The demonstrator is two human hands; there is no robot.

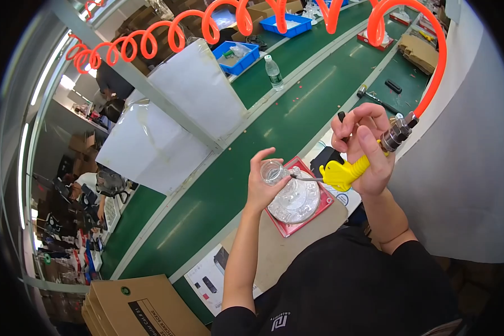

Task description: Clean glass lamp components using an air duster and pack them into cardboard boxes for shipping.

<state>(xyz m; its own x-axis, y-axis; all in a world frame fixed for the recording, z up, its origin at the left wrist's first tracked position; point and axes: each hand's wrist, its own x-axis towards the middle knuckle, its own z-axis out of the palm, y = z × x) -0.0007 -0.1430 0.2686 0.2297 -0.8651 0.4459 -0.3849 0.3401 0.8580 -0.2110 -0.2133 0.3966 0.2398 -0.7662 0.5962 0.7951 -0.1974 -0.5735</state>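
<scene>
My left hand (256,195) is closed around a clear, round, cup-like piece (272,171), with the thumb along its near side. In my right hand (373,168) is a yellow air blow gun (341,173); its thin metal nozzle points left, its tip close to the clear piece. A slim black stick (343,119) also shows at the fingers of that hand; its kind I cannot make out. Below the hands a white round part (303,211) under clear plastic lies in a red square tray (286,229).
An orange coiled air hose (441,67) runs from the gun up across the top. Beyond the bench lies a green conveyor belt (297,115), with a water bottle (273,73) and blue bins (236,59) on its far side. A cardboard box (151,308) stands lower left; a black-handled tool (378,101) lies right.
</scene>
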